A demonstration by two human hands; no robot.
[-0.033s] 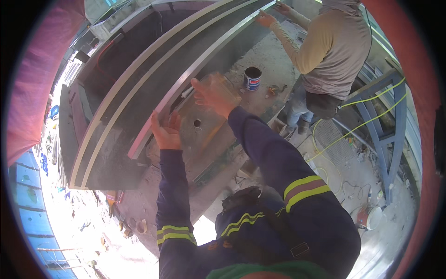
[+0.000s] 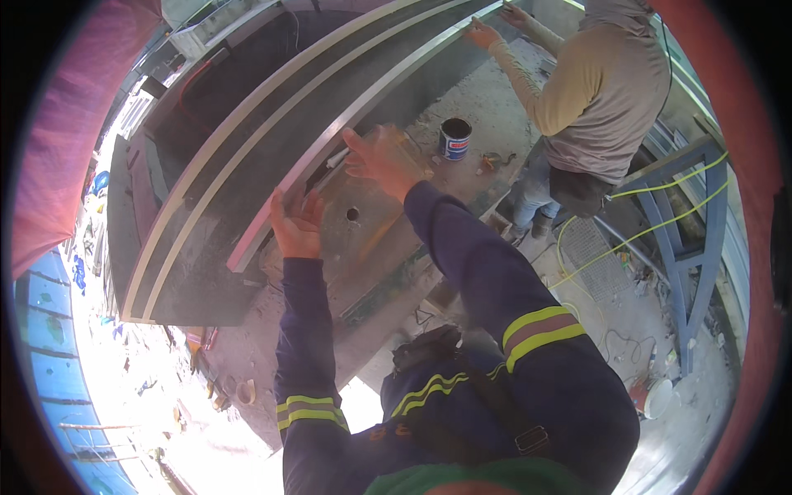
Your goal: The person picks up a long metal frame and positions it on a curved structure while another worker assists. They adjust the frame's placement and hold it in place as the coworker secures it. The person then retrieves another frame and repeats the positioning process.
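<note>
Pale strip (image 2: 330, 136): long narrow bar, raised end-to-end btwn 2 ppl. Long axis runs diag, near-L to far-R; looks bowed, but can't tell how much is lens bend. Near end pokes out just past the L hand (image 2: 297, 227), toward lower L.

Key relation: strip is on the far/L side of both hands, crossing in front of the fingers, not lying along them. L hand is closer to the near end; R hand (image 2: 386, 165) sits further up the length, L hand btwn it and the end.

L fingers: loosely spread, palm up-ish, fingertips at the strip's near edge, prob touching. R fingers: part-curled, one reaching up to the strip, rest short of it. Can't tell if either hand actually has a grip, contact faces hidden.

Far end: co-worker (image 2: 598, 107) has both hands up at it, co-worker's nearer hand (image 2: 483, 35) about level w/ the strip.

Past the strip, L side: dark panel (image 2: 223, 280) w/ 2 more pale strips (image 2: 198, 169) on it, running roughly same dir.

R side, below the hands: dusty tabletop (image 2: 495, 103) w/ an open blue/white can (image 2: 454, 140), plus a round hole (image 2: 353, 214) near the L hand. Further R, behind co-worker: yellow cord (image 2: 635, 239) & blue-grey metal frame (image 2: 685, 247).
</note>
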